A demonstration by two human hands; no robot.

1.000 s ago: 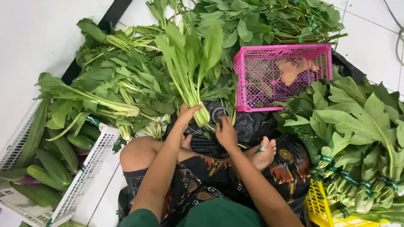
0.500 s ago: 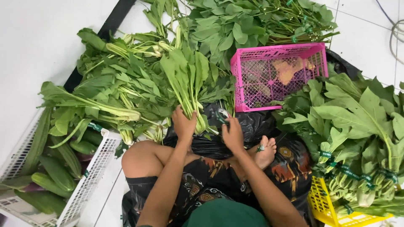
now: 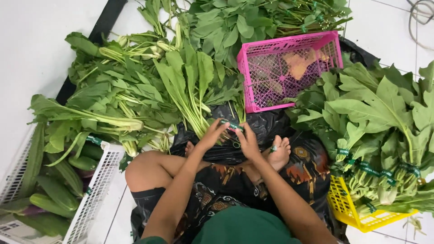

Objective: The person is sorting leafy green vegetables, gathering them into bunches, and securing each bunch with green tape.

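Observation:
I sit cross-legged on the floor with a black plastic sheet (image 3: 266, 129) over my lap. My left hand (image 3: 209, 137) grips the stem ends of a bunch of long-stemmed leafy greens (image 3: 190, 86), which fans out away from me. My right hand (image 3: 247, 141) is close beside it and pinches a strip of green tape (image 3: 231, 125). The strip runs between the two hands, across the stems. My bare foot (image 3: 279, 152) rests just right of my right hand.
Loose leafy greens (image 3: 117, 90) are piled to the left and far side. A pink crate (image 3: 289, 43) stands beyond the hands. Broad-leaf bundles tied with green bands (image 3: 384, 113) lie in a yellow basket (image 3: 350, 212) on the right. A white basket (image 3: 92, 199) of long green gourds stands at left.
Both hands have drawn the bunch's stems closer to my lap. A green tape strip now stretches between them; earlier the hands only held the stems.

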